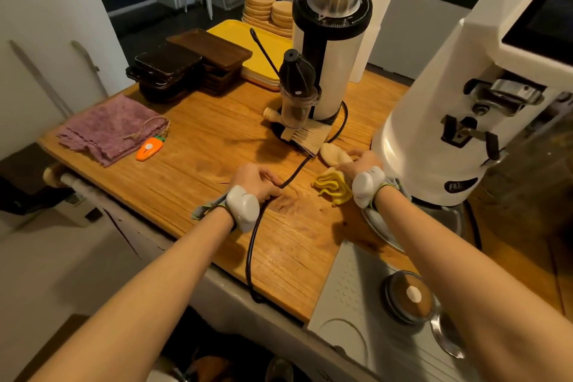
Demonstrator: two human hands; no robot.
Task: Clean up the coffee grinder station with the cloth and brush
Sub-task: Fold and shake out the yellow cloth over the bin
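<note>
On the wooden counter point(192, 161) my left hand point(257, 181) grips the black power cord point(252, 245) that runs from the tall grinder point(331, 49) to the counter's front edge. My right hand point(359, 163) presses a yellow cloth point(331, 186) onto the wood beside the base of the big white grinder point(449, 121). The cloth bunches out behind my wrist and a paler part point(330, 152) shows ahead of my fingers. A wooden-handled brush point(297, 135) lies at the tall grinder's foot, bristles toward my right hand.
A purple cloth point(108, 130) and an orange carrot-shaped clip point(150, 147) lie at the left. Dark trays point(186, 65), yellow trays point(248, 43) and stacked wooden saucers point(266, 9) stand at the back. A grey box point(356, 304) with a lidded jar point(409, 295) and spoon point(446, 338) sits front right.
</note>
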